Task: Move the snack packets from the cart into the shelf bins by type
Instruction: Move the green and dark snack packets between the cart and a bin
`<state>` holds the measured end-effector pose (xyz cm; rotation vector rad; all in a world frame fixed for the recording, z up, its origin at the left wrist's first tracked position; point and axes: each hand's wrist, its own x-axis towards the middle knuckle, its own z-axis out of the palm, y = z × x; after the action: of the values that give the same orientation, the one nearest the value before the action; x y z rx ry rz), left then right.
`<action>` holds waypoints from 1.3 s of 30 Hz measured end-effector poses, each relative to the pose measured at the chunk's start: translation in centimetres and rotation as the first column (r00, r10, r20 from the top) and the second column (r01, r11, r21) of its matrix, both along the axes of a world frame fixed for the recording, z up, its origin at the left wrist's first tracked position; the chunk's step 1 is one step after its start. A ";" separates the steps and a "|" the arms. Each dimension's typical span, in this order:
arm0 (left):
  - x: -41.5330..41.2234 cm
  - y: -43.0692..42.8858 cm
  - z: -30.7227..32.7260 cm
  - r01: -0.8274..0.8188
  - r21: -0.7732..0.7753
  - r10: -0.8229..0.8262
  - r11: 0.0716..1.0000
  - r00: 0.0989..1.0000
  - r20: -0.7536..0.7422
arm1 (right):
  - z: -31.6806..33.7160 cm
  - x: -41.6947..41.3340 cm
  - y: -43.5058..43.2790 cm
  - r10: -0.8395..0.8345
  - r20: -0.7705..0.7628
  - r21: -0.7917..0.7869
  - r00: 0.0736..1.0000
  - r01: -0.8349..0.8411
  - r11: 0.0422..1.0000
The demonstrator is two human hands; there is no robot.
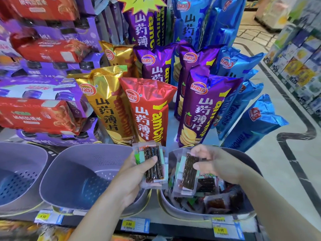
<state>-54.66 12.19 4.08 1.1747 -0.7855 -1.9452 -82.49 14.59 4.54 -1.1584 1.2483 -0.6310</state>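
At the far left, red and purple boxed packs (40,112) are stacked on the shelf behind a purple perforated bin (20,164); just beside that bin a second purple bin (73,171) of the same shape is set. Behind the bins, tall yam chip bags are stood upright in rows; gold bags (107,105) come first, then a red bag (147,110), then purple bags (203,108), and blue bags (251,122) are leaned at the right. The left hand (135,176) is held above the right edge of the second bin; a small stack of clear snack packets (154,173) with dark strips inside is gripped in it, the thumb being pressed across the front and the fingers curled behind the stack. Just to the right, a few more packets of the same kind (189,174) are pinched at their upper end between the thumb and fingers of the right hand (215,162); they are held over a third purple bin (175,212), and whether their lower end touches the pile beneath cannot be told. Loose packets (213,202) of mixed colours are heaped inside that third bin. Yellow price tags (128,224) are fixed along the shelf edge below the bins; at the far right a pale floor (278,171) with a dark inlaid line is seen, and beyond it blurred shelving (298,66).
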 end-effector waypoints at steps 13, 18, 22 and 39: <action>-2.0 0.1 -0.8 0.129 -0.110 -0.128 0.986 0.992 0.018 | 1.3 4.2 -1.7 -0.197 0.126 -0.102 0.972 0.210 0.972; -1.1 -0.4 -1.2 0.020 -0.092 -0.021 0.996 1.000 -0.011 | -0.3 1.3 -1.6 -0.063 -0.401 -0.084 0.914 0.032 0.996; -0.7 -0.3 -1.5 0.000 -0.069 -0.001 0.998 1.000 -0.014 | -4.9 0.9 -1.1 0.196 -0.834 0.078 0.517 -0.240 0.968; -0.6 -0.2 -1.5 0.012 -0.051 -0.011 0.999 1.000 0.010 | -5.6 -0.9 -2.1 0.278 -0.678 0.175 0.680 -0.218 0.960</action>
<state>-55.25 11.96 2.59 1.1528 -0.8442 -1.9188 -83.36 12.44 -1.06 -1.5372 1.6830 0.1093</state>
